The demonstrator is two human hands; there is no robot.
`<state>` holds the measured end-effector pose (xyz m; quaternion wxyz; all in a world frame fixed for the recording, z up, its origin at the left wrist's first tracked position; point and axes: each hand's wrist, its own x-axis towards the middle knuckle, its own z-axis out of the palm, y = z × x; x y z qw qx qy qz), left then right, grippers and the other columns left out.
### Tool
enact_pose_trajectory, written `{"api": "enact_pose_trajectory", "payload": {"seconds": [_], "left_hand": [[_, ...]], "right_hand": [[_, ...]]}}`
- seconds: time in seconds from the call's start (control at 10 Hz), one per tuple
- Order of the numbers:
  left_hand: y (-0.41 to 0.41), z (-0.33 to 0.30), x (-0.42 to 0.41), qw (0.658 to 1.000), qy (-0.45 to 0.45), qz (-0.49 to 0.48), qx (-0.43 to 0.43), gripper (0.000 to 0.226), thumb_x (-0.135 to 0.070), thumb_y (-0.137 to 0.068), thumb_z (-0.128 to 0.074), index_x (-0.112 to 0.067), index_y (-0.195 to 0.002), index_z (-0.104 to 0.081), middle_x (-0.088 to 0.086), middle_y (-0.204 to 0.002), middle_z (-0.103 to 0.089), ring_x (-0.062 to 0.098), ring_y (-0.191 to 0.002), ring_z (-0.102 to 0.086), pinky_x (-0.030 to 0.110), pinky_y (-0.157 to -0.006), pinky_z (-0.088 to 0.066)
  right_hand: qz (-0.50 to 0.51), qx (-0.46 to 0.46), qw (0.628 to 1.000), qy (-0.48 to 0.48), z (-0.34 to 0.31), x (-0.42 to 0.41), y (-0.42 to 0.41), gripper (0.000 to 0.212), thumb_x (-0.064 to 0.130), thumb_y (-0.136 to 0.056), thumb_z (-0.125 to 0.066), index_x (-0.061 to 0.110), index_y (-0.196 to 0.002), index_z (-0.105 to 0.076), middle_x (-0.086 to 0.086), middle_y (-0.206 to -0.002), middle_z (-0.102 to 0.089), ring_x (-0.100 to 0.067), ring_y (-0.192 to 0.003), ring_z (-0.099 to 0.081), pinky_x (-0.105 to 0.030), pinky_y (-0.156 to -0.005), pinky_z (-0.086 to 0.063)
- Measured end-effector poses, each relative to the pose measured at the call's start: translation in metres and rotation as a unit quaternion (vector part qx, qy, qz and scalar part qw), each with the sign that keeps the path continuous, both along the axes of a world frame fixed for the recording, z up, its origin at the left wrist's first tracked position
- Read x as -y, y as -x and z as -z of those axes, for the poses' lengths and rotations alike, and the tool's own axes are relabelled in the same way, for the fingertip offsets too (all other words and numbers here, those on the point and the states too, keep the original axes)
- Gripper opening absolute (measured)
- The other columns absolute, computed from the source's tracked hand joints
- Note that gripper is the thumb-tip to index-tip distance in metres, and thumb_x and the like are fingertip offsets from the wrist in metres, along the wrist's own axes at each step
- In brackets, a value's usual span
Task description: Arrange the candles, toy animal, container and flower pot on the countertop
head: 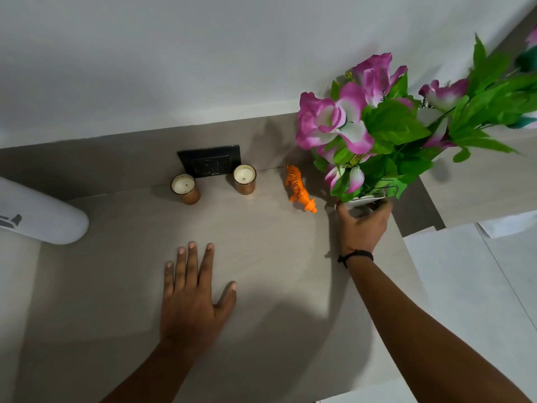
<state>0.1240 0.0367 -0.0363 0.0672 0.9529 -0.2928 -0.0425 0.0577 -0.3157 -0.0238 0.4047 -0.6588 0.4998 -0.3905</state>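
A dark mark shows on the white container (40,216) lying far left of the left hand (191,298), but it cannot be read. Two candles (185,188) (244,179) in copper-coloured glasses stand beyond the left hand, by a black wall socket (210,161). One orange toy tiger (299,189) stands between the second candle and the right hand (363,225). The left hand rests flat on the desk (261,257), fingers spread. The right hand, arm outstretched, wraps its fingers around the one white flower pot (367,199), which holds pink flowers (334,120) and green leaves.
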Motion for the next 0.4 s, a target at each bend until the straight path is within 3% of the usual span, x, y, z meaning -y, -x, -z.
{"api": "enact_pose_trajectory", "payload": {"seconds": [0.1,0.2,0.3,0.4], "left_hand": [[-0.0003,-0.0007,0.0002,1.000,-0.001,0.000,-0.003,0.092,-0.069,-0.101,-0.037,-0.022,-0.177,-0.016,0.016,-0.184,-0.015,0.035,-0.173,-0.008,0.060,-0.139,-0.013],[-0.0005,-0.0001,0.0000,1.000,-0.003,-0.001,-0.007,0.092,-0.070,-0.101,-0.037,-0.022,-0.177,-0.016,0.016,-0.184,-0.014,0.035,-0.172,-0.007,0.060,-0.139,-0.013],[0.0004,-0.0045,0.0013,1.000,0.005,0.000,-0.005,0.092,-0.070,-0.101,-0.037,-0.022,-0.176,-0.017,0.016,-0.184,-0.015,0.035,-0.173,-0.007,0.060,-0.139,-0.013],[0.0001,-0.0011,0.0011,1.000,0.017,-0.001,-0.002,0.092,-0.071,-0.100,-0.037,-0.021,-0.176,-0.019,0.016,-0.184,-0.016,0.034,-0.173,-0.007,0.058,-0.139,-0.011]], "right_hand": [[-0.019,-0.017,1.000,0.004,-0.0002,0.0079,-0.0019,0.067,0.023,-0.075,-0.091,0.006,-0.129,-0.055,-0.006,-0.117,-0.066,-0.028,-0.100,-0.066,-0.036,-0.084,-0.058],[-0.031,-0.021,0.999,0.000,0.0015,0.0116,-0.0037,0.067,0.024,-0.076,-0.092,0.007,-0.130,-0.055,-0.002,-0.115,-0.064,-0.024,-0.097,-0.065,-0.016,-0.075,-0.054],[-0.050,-0.021,0.999,-0.009,-0.0056,0.0114,-0.0044,0.074,0.030,-0.076,-0.091,0.009,-0.136,-0.054,0.001,-0.121,-0.062,-0.022,-0.102,-0.063,-0.004,-0.076,-0.049],[-0.050,-0.013,0.999,0.000,-0.0052,0.0034,-0.0032,0.094,0.040,-0.072,-0.094,0.009,-0.148,-0.047,-0.003,-0.134,-0.057,-0.022,-0.119,-0.058,-0.012,-0.097,-0.050]]}}
